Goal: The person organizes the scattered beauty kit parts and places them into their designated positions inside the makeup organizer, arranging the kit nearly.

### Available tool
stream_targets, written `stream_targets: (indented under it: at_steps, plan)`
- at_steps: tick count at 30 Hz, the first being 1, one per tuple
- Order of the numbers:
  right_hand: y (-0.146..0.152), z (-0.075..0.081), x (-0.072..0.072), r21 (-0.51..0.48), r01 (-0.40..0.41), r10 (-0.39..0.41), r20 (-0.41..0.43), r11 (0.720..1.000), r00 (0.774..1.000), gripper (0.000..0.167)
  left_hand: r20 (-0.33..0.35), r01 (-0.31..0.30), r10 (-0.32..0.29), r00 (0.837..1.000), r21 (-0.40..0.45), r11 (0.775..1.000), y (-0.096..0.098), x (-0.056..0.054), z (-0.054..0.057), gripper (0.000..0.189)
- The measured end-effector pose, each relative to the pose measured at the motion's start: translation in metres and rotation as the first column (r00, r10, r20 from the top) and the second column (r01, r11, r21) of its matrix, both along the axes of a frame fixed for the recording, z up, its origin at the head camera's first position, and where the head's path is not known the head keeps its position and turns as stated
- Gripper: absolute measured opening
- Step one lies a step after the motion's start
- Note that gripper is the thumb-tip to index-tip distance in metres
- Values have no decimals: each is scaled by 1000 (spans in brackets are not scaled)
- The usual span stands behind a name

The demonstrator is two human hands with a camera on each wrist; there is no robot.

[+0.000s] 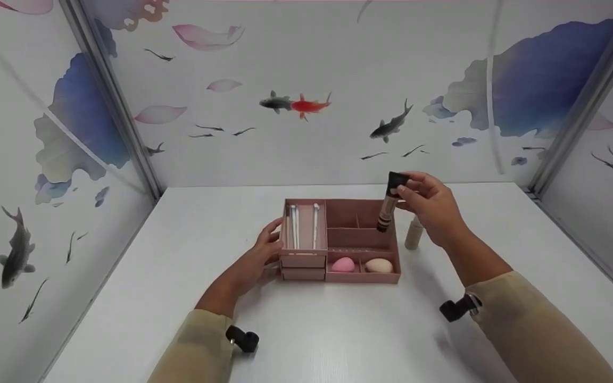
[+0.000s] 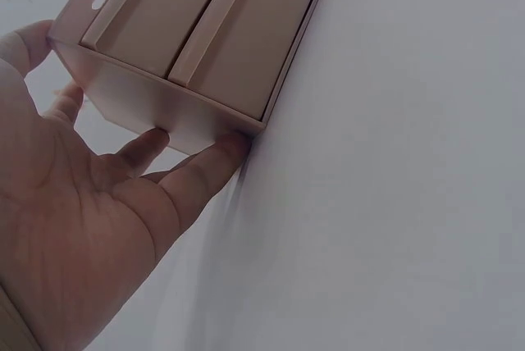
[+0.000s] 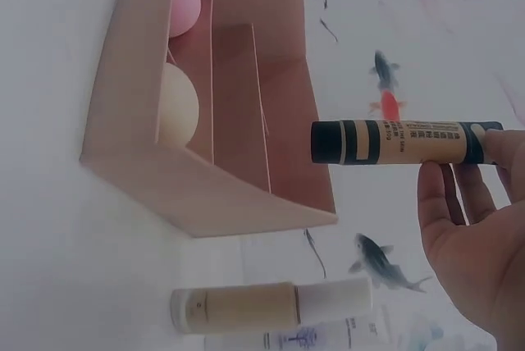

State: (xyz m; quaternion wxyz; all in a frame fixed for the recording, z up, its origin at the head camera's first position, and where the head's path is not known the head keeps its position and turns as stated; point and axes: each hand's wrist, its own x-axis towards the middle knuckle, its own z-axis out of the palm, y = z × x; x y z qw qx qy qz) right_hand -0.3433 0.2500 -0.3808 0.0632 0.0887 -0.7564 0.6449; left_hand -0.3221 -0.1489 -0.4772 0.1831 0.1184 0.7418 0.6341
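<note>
A pink makeup organizer [image 1: 359, 238] stands on the white table. My left hand [image 1: 256, 260] rests spread fingertips on its left side wall, beside the two drawers [image 2: 246, 35]. Over the back right compartments, my right hand [image 1: 439, 213] pinches a beige-and-black foundation tube [image 3: 410, 142] by its flat black end. The tube's black cap points down, tilted slightly left, apart from the organizer. A pink makeup sponge [image 1: 343, 264] and a cream makeup sponge [image 1: 379, 265] sit in the two front compartments. Thin white sticks [image 1: 315, 226] lie in the upper left tray.
Just right of the organizer stands a beige foundation bottle [image 3: 250, 307] with a pale cap. Behind it, a white item with purple print [image 3: 308, 339] is partly visible. White panels [image 1: 306, 64] with painted fish and petals enclose the table [image 1: 306, 330] at the back and sides.
</note>
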Motion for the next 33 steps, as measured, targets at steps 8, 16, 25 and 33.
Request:
stream_targets:
  at_steps: [8, 16, 25, 33]
  plan:
    - [-31, -1, -22, -6, 1, 0, 44, 1000, 999, 42, 1, 0, 0, 1000, -6, 1000, 0, -1, 1, 58]
    - [-60, -12, -39, -12, -46, 47, 37, 999, 998, 37, 1, -2, 2, 1000, -6, 1000, -1, 1, 3, 58]
    - [-80, -28, -49, -10, -83, 84, 111, 996, 990, 32, -11, -6, 6, 1000, -3, 1000, 1, -1, 0, 58]
    - [-91, -44, -52, 66, -118, 103, 190, 991, 976, 32, -11, -10, 10, 1000, -7, 1000, 2, 1, 1, 57]
